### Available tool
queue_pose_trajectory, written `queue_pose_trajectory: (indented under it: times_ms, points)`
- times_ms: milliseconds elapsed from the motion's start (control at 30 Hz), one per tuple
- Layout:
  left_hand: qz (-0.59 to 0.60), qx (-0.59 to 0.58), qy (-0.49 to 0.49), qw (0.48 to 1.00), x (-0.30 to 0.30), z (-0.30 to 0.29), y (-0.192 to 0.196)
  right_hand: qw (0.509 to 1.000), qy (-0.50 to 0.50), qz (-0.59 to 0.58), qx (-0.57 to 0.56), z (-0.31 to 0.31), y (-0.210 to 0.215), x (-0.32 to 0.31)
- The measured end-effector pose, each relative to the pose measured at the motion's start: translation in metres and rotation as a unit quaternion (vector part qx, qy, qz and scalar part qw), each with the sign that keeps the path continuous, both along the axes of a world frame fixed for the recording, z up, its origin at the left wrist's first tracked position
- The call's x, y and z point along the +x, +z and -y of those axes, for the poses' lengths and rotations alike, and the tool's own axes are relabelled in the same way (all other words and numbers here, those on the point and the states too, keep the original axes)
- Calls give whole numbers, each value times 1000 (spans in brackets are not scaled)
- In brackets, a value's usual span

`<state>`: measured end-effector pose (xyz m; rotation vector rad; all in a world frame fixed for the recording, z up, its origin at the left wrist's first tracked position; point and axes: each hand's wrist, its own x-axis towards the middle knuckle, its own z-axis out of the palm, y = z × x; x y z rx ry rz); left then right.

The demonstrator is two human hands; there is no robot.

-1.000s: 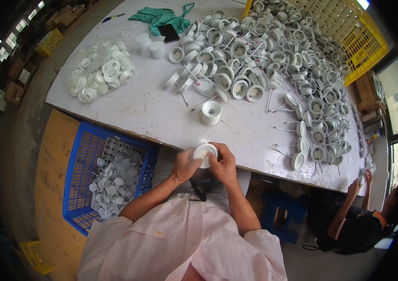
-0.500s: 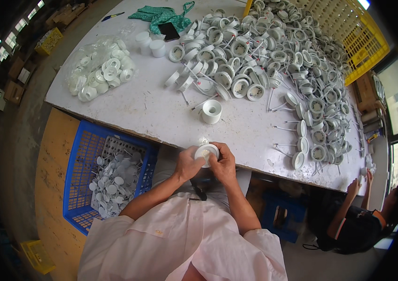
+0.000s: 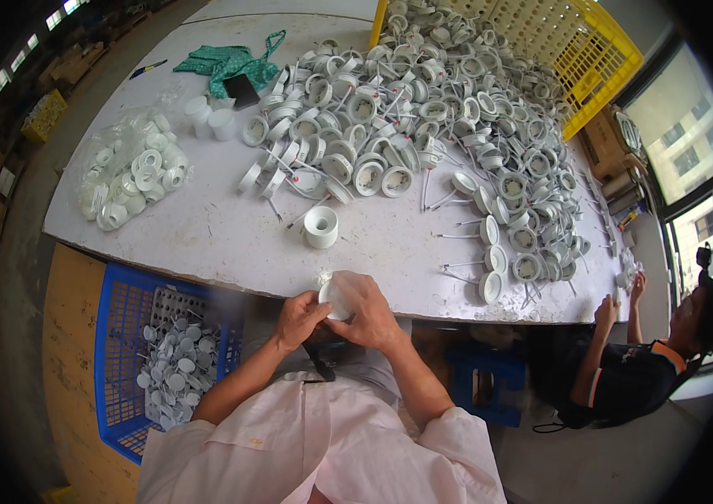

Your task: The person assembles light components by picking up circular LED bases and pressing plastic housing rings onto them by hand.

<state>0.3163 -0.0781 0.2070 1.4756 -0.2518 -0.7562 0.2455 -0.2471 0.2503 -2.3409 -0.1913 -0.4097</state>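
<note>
A white round lamp housing [image 3: 334,300] is held at the table's front edge, in front of my body. My left hand [image 3: 298,321] grips its left side with thumb and fingers. My right hand [image 3: 370,312] is closed on its right side, with blurred fingers lying over its face and hiding part of it. Just beyond stands a thick white cylinder with a round hole in its top [image 3: 320,228]. A row of white round lamp housings with wires [image 3: 491,259] lies to the right of my hands.
Heaped lamp housings [image 3: 373,126] spill from a yellow crate [image 3: 592,63]. At left lie a bag of white rings [image 3: 134,172], white cups [image 3: 222,124], a phone [image 3: 241,91] and green cloth [image 3: 222,65]. A blue basket [image 3: 109,370] holds white discs. Another person [image 3: 638,370] works at right.
My right hand has shifted from the housing's rim to over its face. My left hand still holds the side. The view has swung, so the table appears further left.
</note>
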Motion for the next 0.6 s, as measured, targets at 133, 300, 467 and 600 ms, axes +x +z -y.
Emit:
queue_pose_trajectory:
  times_ms: [133,300,467,600]
  points:
    - [-20,2,-73,997,2,-2,4,998,-63,12,7,51,3,5]
    - [-20,-38,-19,999,-1,-7,-1,971,-217,38,-97,158,13,30]
    - [-1,-29,-44,999,-6,-14,-2,924,-327,-46,-194,231,19,39]
    - [16,-16,-38,999,-11,-17,1,894,-357,-118,-245,248,13,41]
